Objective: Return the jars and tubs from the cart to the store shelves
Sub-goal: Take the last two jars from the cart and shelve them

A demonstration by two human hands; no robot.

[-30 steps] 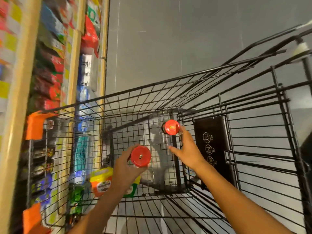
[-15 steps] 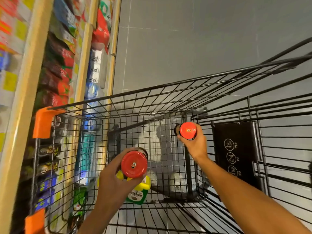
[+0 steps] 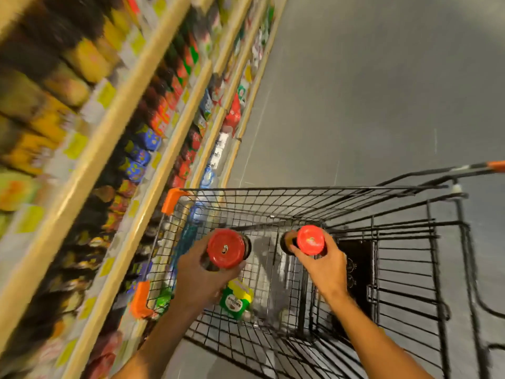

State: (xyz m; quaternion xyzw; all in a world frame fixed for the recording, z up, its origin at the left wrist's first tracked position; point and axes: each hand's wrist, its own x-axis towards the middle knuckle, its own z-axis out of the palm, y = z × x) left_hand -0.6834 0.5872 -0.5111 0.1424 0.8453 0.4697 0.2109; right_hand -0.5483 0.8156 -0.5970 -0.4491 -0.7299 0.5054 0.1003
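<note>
My left hand (image 3: 200,280) grips a dark jar with a red lid (image 3: 226,248), held above the black wire cart (image 3: 300,191). My right hand (image 3: 325,265) grips a second red-lidded jar (image 3: 310,240) over the cart's middle. Both jars are upright and seen from above. A green tub with a yellow lid (image 3: 235,298) lies on the cart's floor below my left hand. The store shelves (image 3: 153,149) run along the left, packed with blurred jars and packets.
The cart stands close against the shelf fronts, its orange corner guards (image 3: 172,199) near the shelf edge. A black child-seat flap (image 3: 358,269) sits at the cart's right. Grey tiled floor (image 3: 369,91) stretches ahead and to the right.
My right hand closed round the second jar and lifted it. Both jars rose higher out of the cart. The view swung up and left toward the shelves.
</note>
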